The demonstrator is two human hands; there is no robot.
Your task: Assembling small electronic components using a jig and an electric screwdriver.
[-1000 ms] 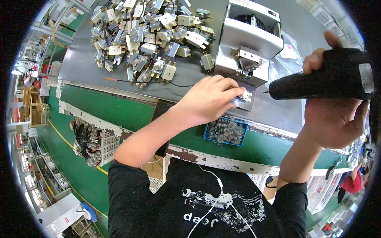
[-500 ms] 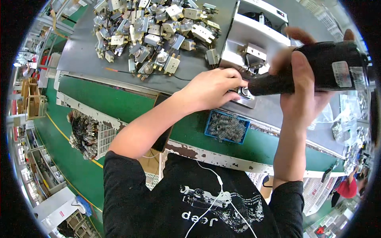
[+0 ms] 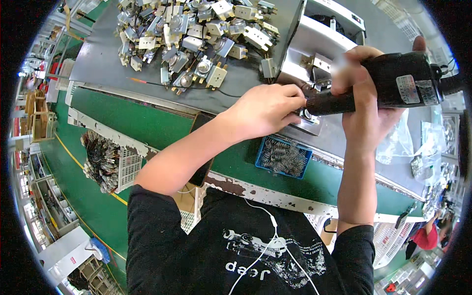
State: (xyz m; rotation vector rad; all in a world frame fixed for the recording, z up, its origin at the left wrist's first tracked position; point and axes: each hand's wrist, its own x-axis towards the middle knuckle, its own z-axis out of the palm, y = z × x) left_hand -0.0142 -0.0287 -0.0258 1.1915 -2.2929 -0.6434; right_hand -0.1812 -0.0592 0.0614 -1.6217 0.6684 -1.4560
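My right hand (image 3: 366,101) wraps round a black power screwdriver (image 3: 400,81), which lies almost level across the picture with its narrow end pointing left. That end meets a small shiny metal part (image 3: 307,115) at the front of a metal fixture (image 3: 307,127). From the left, my left hand (image 3: 268,108) reaches to the same spot, its fingers bent and closed beside the tip. What they pinch is mostly hidden by the fingers and the tool. Just behind the tip, a pale block-shaped unit (image 3: 322,64) sits at the fixture.
A heap of thermostat-like switch units (image 3: 196,42) covers the bench's far left. A blue tray of metal springs (image 3: 282,157) sits below my left hand. Behind stands a steel-cased machine (image 3: 339,17). Clear plastic bags (image 3: 396,142) lie at right; a thin cable (image 3: 201,88) crosses the bench.
My right hand's fingers, partly raised before, have closed round the screwdriver, whose rear has come slightly leftward. My left hand stays by the tip. The whole view has shifted a little.
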